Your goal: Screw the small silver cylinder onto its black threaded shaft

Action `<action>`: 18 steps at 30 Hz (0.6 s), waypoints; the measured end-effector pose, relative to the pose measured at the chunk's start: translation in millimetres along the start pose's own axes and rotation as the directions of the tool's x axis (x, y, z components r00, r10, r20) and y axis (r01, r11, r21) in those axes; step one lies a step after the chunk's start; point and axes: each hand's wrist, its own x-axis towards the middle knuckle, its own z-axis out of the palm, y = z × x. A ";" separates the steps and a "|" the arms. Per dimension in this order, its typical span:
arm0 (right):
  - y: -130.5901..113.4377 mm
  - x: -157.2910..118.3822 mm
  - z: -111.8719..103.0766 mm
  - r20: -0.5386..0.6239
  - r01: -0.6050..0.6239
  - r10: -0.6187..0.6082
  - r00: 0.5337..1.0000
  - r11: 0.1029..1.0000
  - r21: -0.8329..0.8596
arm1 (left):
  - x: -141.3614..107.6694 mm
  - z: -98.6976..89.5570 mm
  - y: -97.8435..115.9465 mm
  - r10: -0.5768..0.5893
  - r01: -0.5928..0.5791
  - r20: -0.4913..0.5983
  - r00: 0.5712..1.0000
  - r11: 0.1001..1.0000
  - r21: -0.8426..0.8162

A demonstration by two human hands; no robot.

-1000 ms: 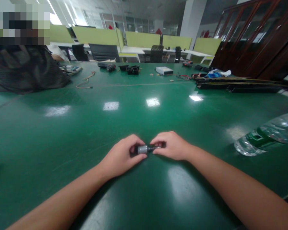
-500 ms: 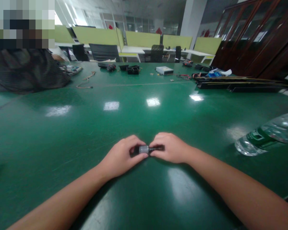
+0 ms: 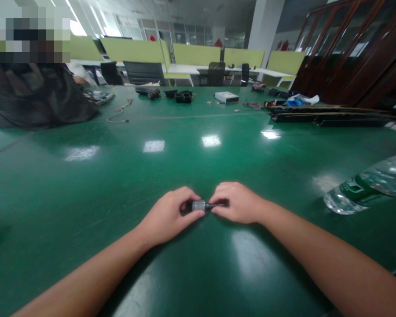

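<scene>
Near the front middle of the green table [image 3: 191, 163], my left hand [image 3: 171, 215] pinches a small grey cylinder [image 3: 198, 205] between thumb and fingers. My right hand [image 3: 239, 203] pinches a thin dark rod [image 3: 214, 205], which lines up with the cylinder's right end. A narrow gap between my fingertips shows where rod and cylinder meet; whether they are joined is too small to tell. Both pieces lie level, low over the tabletop, and the exact kind of part cannot be made out.
A clear plastic bottle [image 3: 359, 191] with a green label lies on its side at right. Dark strips [image 3: 326, 116], a white box [image 3: 226, 97], black parts [image 3: 184, 96] and a cable [image 3: 119, 112] lie farther back. A dark bag [image 3: 46, 99] stands at far left.
My right hand has shifted slightly right, away from the left. The gap between my fingertips is wider and more of the dark rod shows. My left hand has barely moved.
</scene>
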 end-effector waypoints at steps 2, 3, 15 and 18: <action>-0.6 0.0 -1.4 0.004 -0.006 0.006 1.000 1.000 -0.001 | -0.1 -0.2 0.4 -0.001 0.001 0.000 1.000 1.000 0.002; -0.8 -0.2 -2.1 0.006 -0.010 0.010 1.000 1.000 -0.001 | -0.1 -0.3 0.5 -0.002 0.002 0.001 1.000 1.000 0.002; -0.8 -2.4 -6.5 0.010 -0.041 0.041 0.999 0.999 0.025 | -0.2 -0.2 -1.7 0.010 -0.010 0.012 1.000 1.000 -0.003; 3.9 -6.0 -12.8 0.034 -0.068 0.067 0.997 0.997 0.028 | -0.3 -0.1 -2.1 0.015 -0.015 0.015 1.000 1.000 -0.007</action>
